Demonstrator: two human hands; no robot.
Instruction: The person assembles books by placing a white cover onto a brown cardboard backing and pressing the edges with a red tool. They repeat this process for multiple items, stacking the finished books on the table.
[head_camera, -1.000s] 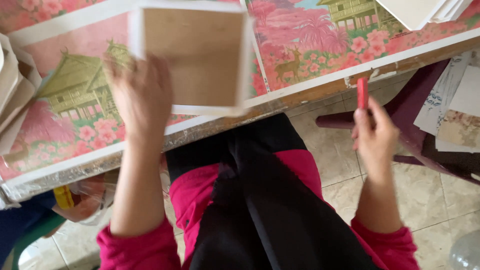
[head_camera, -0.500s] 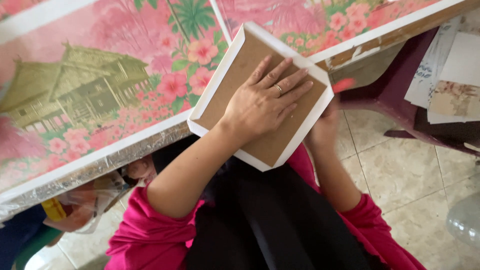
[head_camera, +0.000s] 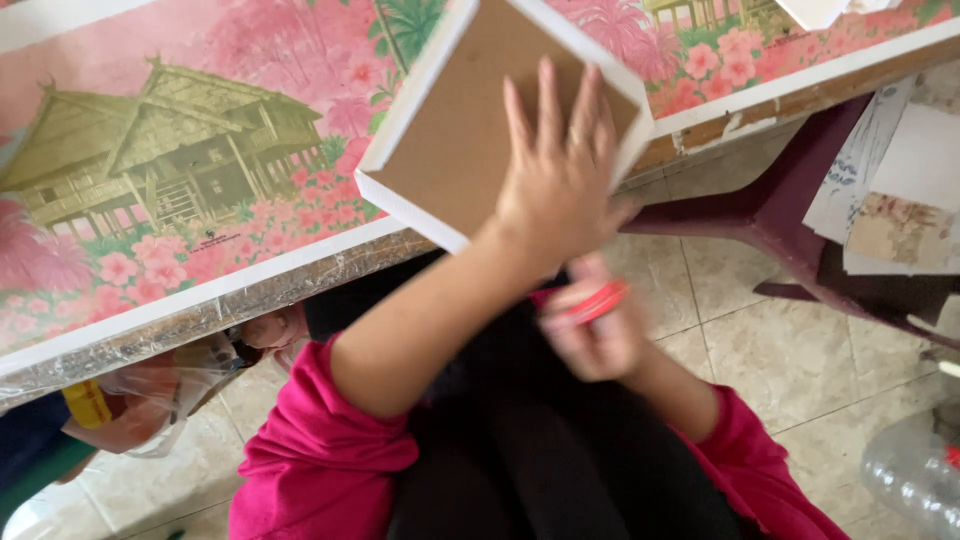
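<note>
The left hand lies flat, fingers spread, on the brown back of a square frame with a raised white rim; whether the thumb hooks around an edge cannot be seen. The frame sits tilted, resting partly on the table edge and jutting out past it toward the person's lap. Just below and slightly right of that hand, the right hand is blurred, curled around a red pen-like tool, close under the frame's lower corner. Beyond the left hand, the table is covered by a pink printed cloth showing wooden houses and flowers; its front edge is worn and taped. Below both hands are black trousers and bright pink sleeves, then a tiled floor. To the right of the hands stands a dark red chair holding loose printed cards. Far left, under the table, clear plastic bags hang. The frame looks light and stiff, its backing board probably thin and easy to dent, its painted rim smooth and a little slippery; it would likely be safest gripped by two opposite sides of the rim rather than pressed in the middle.
</note>
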